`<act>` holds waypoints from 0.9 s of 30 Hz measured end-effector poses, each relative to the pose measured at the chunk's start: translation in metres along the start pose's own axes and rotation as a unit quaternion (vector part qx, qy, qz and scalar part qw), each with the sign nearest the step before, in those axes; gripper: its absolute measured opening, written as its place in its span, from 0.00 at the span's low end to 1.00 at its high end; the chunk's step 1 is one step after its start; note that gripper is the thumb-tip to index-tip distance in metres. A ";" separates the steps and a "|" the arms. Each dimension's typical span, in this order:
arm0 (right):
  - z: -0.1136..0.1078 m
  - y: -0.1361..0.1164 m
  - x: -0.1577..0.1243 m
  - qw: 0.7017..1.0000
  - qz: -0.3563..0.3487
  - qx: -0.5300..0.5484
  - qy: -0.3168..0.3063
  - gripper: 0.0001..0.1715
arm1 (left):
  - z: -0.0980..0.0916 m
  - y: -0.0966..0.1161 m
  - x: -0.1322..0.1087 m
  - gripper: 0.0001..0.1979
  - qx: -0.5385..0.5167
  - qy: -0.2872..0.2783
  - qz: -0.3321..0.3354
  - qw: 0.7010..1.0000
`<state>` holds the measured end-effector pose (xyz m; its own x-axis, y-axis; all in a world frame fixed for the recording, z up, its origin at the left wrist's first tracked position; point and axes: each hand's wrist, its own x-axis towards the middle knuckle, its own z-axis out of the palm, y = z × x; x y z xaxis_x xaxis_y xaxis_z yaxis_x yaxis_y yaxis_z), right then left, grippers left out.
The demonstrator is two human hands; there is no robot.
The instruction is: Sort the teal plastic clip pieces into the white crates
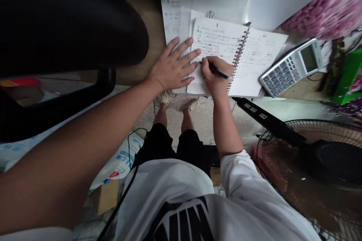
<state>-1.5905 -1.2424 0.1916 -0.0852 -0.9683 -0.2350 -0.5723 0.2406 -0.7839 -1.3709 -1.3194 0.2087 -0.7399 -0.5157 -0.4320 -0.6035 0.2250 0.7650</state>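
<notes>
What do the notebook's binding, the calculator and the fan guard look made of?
The notebook's binding looks like coiled metal wire, going by its thin, glinting loops. The calculator seems to be matte grey plastic with plastic or rubber keys. The fan guard looks like thin dark-coated wire, though plastic can't be ruled out.

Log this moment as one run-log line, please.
left hand: fingers on spiral notebook | right hand: holding black pen to page | nearby: desk calculator

Your left hand (172,66) lies spread on the spiral notebook (219,37) (its left page is packed with handwritten lines), while your right hand (215,75) grips a black pen (219,70) at the paper. A desktop calculator (291,67) sits just beside the notebook.
</notes>
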 end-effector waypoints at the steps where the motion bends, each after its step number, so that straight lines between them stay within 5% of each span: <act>1: 0.001 0.001 0.000 1.000 0.002 0.003 -0.002 0.31 | 0.000 0.000 0.000 0.25 0.006 0.001 0.006 1.000; 15: 0.000 0.001 0.006 1.000 -0.014 -0.010 0.003 0.30 | 0.013 -0.014 0.000 0.23 0.116 0.056 0.100 0.987; 27: -0.001 -0.004 0.006 0.999 0.000 -0.036 0.001 0.30 | 0.013 -0.015 -0.001 0.26 0.182 0.058 0.118 0.975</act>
<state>-1.5898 -1.2497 0.1943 -0.0864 -0.9686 -0.2333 -0.6300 0.2345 -0.7403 -1.3649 -1.3116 0.1917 -0.8446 -0.4998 -0.1922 -0.5025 0.6158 0.6069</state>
